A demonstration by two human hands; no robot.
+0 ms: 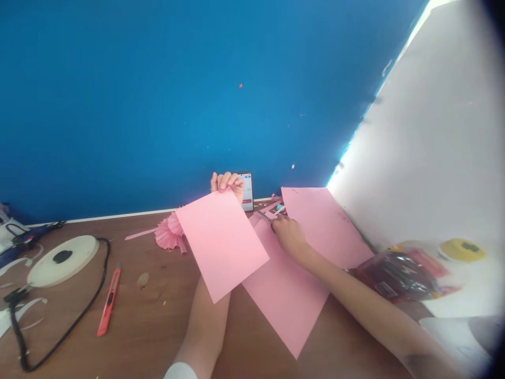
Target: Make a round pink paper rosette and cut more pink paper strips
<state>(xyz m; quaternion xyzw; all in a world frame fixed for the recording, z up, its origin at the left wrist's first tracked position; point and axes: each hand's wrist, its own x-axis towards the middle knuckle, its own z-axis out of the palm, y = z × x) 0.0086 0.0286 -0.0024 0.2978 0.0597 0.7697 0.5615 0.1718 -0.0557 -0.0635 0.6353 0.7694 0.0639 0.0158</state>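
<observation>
My left hand [228,183] grips the top edge of a pink sheet of paper [221,245], fingers curled over it; the sheet is raised and hides part of my forearm. My right hand [291,237] is closed around scissors [265,215], their thin blades pointing left and their handles mostly hidden by my fingers. Under the right hand lies a larger pink sheet [288,310], flat on the brown table [158,337]. Another pink sheet [321,221] rests behind it, against the wall corner. Pleated pink paper rosettes [169,231] sit left of the raised sheet.
A phone [247,190] leans on the blue wall [177,105]. Pink paper scraps [276,202] lie near it. To the left are a red box cutter [109,302], a black cable [90,303] and a round white disc [73,263]. A plastic-wrapped packet [394,276] lies right.
</observation>
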